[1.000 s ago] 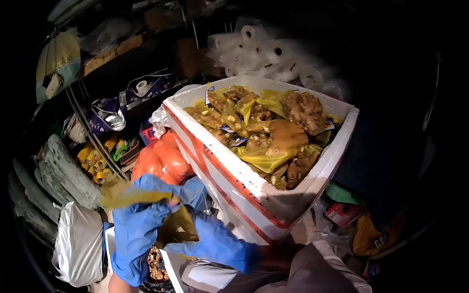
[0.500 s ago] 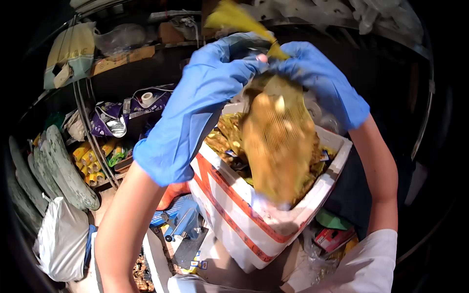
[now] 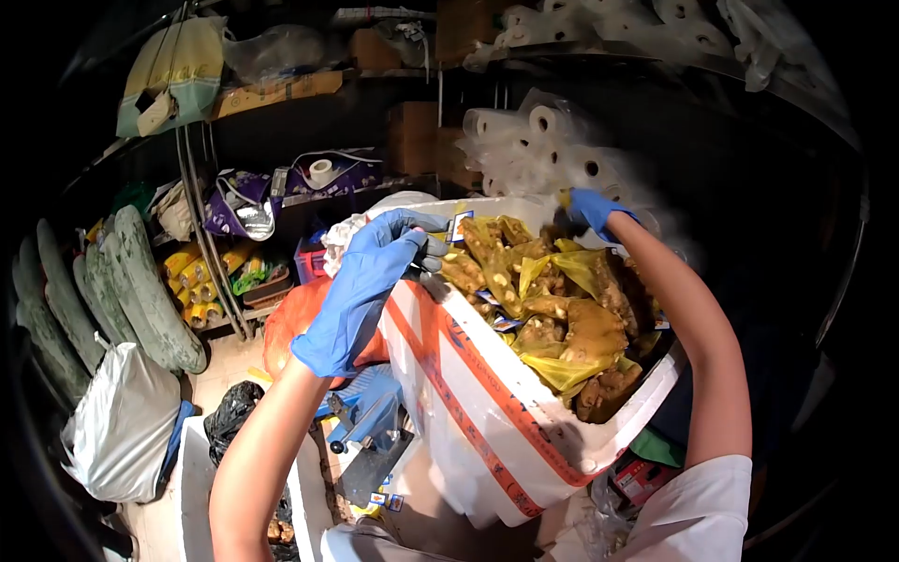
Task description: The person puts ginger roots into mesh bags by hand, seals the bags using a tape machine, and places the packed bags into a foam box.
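Observation:
A white foam box [image 3: 468, 375] with red-orange tape holds several yellow mesh bags [image 3: 595, 332] of knobbly brown roots that look like ginger. My left hand [image 3: 361, 286], in a blue glove with dirty fingertips, hovers by the box's left rim. Its fingers are loosely bent and apart, with nothing seen in them. At the far rim is my gloved right hand [image 3: 599, 214], bent down into the box and a little blurred. A scrap of yellow mesh sticks up at its fingers, seemingly the neck of a bag; the rest is hidden.
Long green gourds [image 3: 140, 290] and a white plastic bag [image 3: 126, 421] stand at left. A blue metal device [image 3: 370, 412] lies beside the box, near an orange-red sack [image 3: 290, 323]. Plastic rolls [image 3: 543, 140] are stacked behind; a second foam box [image 3: 197, 487] sits low left.
The filled mesh bag held up over the box by both hands has gone down among the others. My hands have parted: left to the near-left rim, right to the far side.

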A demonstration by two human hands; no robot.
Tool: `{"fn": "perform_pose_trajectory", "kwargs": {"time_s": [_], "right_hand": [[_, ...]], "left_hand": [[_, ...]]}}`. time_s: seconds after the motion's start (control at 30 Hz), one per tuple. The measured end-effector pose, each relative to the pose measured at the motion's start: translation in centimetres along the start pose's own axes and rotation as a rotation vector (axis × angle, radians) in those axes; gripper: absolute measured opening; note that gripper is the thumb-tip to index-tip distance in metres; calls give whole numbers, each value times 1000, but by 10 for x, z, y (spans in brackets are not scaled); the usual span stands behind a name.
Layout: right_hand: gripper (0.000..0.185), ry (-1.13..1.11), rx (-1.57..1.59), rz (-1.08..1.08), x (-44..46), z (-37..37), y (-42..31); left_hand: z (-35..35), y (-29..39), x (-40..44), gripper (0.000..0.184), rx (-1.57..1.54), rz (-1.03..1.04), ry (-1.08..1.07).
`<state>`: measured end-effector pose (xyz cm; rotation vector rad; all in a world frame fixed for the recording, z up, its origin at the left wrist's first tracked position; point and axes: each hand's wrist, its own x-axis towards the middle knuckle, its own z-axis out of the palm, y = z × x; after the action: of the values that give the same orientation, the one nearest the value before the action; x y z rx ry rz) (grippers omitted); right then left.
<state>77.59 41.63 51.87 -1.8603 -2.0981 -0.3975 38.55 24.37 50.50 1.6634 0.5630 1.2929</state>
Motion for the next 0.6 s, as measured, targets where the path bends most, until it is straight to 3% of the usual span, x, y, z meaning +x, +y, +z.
{"fn": "perform_pose_trajectory", "kwargs": {"time_s": [0.07, 0.1, 0.13, 0.2, 0.3, 0.33, 0.4, 0.5, 0.6], "right_hand": [[29, -336, 117, -176, -34, -21, -43], [34, -378, 259, -222, -46, -34, -51], [34, -370, 317, -88, -53, -40, -59], [32, -155, 243, -201, -72, -59, -71], [28, 76, 78, -153, -113, -97, -118], [27, 142, 169, -212, -128, -106, -133], [25, 277, 73, -290, -160, -126, -166], [21, 570, -150, -579, -215, -129, -199], [26, 383, 289, -487, -298, -126, -272]], "left_hand": [[-6, -3, -9, 21, -58, -43, -8], [-8, -4, -15, 21, -79, -35, -5], [-11, -7, -23, 22, -100, -28, -2], [-17, -13, -39, 25, -165, -20, 24], [-25, -20, -71, 25, -233, 8, 54], [-28, -17, -83, 24, -278, -24, 23], [-31, -19, -106, 25, -277, -50, 102], [-36, -21, -139, 28, -260, -61, 123], [-45, -33, -167, 42, -226, -23, 147]]}}
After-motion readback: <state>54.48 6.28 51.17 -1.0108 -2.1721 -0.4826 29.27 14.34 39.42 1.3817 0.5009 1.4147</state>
